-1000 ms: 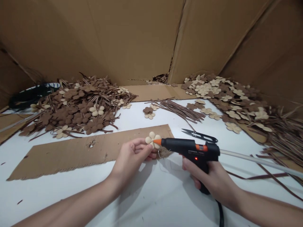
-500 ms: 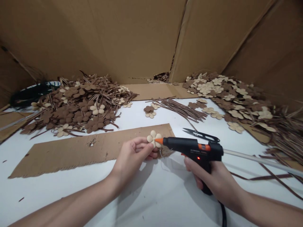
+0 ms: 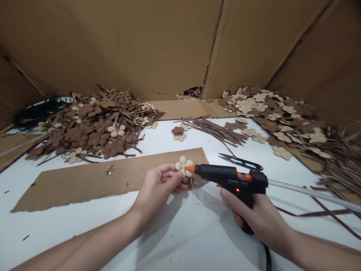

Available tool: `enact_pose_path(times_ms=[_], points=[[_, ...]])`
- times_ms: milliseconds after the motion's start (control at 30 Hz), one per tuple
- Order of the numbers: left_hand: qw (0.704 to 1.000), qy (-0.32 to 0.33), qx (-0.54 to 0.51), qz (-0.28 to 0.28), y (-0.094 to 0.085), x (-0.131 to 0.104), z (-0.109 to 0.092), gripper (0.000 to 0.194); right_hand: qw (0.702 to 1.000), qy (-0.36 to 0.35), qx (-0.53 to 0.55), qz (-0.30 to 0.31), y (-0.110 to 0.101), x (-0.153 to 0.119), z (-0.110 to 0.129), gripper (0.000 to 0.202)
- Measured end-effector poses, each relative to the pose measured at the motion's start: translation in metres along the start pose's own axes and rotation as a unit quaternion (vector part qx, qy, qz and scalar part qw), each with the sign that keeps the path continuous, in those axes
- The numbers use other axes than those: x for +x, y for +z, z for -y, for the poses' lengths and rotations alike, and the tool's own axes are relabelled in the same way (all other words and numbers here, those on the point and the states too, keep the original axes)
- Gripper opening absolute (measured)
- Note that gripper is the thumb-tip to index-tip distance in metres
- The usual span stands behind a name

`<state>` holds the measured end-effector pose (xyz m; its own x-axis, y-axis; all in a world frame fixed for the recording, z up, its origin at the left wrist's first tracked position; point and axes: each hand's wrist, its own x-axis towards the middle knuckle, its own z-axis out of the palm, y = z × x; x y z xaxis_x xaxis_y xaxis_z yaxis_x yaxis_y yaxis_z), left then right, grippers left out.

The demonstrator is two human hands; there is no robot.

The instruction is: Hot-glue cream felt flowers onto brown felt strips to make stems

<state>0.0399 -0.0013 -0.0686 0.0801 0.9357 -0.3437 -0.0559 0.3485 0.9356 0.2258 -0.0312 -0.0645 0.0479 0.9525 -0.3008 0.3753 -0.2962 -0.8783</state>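
Observation:
Between the thumb and fingers of my left hand [image 3: 162,184] is a cream fabric flower [image 3: 181,164] with rounded petals. My right hand [image 3: 258,216] is wrapped round the grip of a black hot glue gun [image 3: 217,172] with an orange nozzle and a lit red light. The nozzle tip is at the flower's centre, though whether it touches I cannot tell. A pale glue stick [image 3: 304,192] juts from the gun's back. Under the flower and my left fingers lies a long cardboard strip [image 3: 84,184].
Black thread snips [image 3: 241,161] lie just behind the glue gun. A bundle of brown strips [image 3: 216,130] rests farther back. Piles of brown and cream flowers stand at left [image 3: 84,128] and right [image 3: 270,109]. Cardboard walls [image 3: 158,45] enclose the back and sides.
Both hands hold nearly the same pose. The glue gun has shifted very slightly to the right, its nozzle still at the flower's middle.

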Motion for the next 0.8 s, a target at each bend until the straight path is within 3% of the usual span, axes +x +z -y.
enact_pose_path(times_ms=[800], points=[[1.0,-0.001,-0.003,0.011,0.0002,-0.0013,-0.0019,0.015,1.0,0.003,-0.011,0.011,-0.0002,-0.001,0.0018,0.03]])
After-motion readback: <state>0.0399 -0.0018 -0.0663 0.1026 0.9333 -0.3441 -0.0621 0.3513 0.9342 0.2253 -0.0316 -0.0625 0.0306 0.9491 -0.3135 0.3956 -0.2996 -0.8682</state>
